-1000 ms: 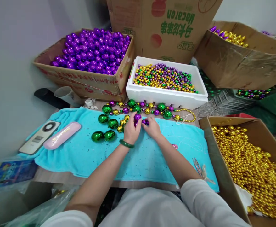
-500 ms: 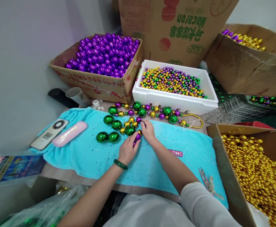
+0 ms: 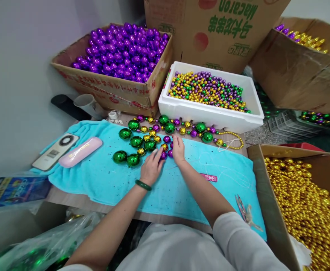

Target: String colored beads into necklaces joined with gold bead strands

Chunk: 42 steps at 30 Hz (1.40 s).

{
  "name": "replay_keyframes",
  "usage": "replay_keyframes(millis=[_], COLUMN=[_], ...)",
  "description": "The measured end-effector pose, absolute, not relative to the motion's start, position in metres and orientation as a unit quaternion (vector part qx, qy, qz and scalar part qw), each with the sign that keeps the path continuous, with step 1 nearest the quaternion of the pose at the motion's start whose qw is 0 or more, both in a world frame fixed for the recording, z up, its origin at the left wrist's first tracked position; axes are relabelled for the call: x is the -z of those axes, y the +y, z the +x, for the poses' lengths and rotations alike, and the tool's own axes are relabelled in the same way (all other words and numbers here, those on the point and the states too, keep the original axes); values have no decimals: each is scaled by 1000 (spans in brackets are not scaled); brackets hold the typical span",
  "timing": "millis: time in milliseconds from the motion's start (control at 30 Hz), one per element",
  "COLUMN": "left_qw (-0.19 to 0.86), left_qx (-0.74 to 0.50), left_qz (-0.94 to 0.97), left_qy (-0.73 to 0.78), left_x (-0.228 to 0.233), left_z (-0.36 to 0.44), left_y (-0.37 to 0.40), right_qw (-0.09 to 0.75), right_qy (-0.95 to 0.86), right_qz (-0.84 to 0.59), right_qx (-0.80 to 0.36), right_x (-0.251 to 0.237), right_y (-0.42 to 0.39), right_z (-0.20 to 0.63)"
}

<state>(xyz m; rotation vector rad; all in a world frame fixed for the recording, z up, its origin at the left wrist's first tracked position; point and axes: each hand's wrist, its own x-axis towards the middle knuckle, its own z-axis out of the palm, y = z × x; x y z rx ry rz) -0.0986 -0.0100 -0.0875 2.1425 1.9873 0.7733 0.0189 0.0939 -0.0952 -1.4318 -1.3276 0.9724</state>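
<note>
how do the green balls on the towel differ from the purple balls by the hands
The green balls are bigger; the purple balls are smaller. Most green balls lie farther left, uncovered, while some purple balls are partly hidden by the left hand and right hand. Both are shiny.

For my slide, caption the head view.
Left hand and right hand at purple baubles on a turquoise towel, green baubles nearby.

Both hands (image 3: 151, 167) (image 3: 178, 148) seemingly touch purple balls (image 3: 166, 139) on towel (image 3: 97, 180).
</note>
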Motion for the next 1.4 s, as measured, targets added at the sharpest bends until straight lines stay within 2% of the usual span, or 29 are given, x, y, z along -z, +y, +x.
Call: replay_keyframes(millis=[500,667,833,1033,1200,1233,1300,1400], left_qw=[31,18,36,8,-40,-52,-68,-81], left_qx=[-319,-282,-176,-116,-112,-115,-121,-124], left_qz=[718,757,819,834,842,844,846,847], left_qy=[618,589,545,539,526,522,515,510], left_x=[82,89,109,124,126,126,126,128], left_z=[-109,-128,-155,-162,-161,-161,-162,-164], left_y=[-28,-50,-70,-74,-73,-73,-73,-74], right_qw=[477,508,504,456,416,382,264,169], right_qy=[-523,-539,-597,-685,-729,-732,-735,-737], right_qz=[-589,-569,-544,-502,-514,-541,-603,-624], right_qx=[-390,-357,-308,-265,-177,-162,-164,-198], right_x=[96,82,61,25,-36,-47,-61,-63], right_y=[88,89,99,129,208,230,271,318], right_z=[22,30,51,80,113,117,120,113])
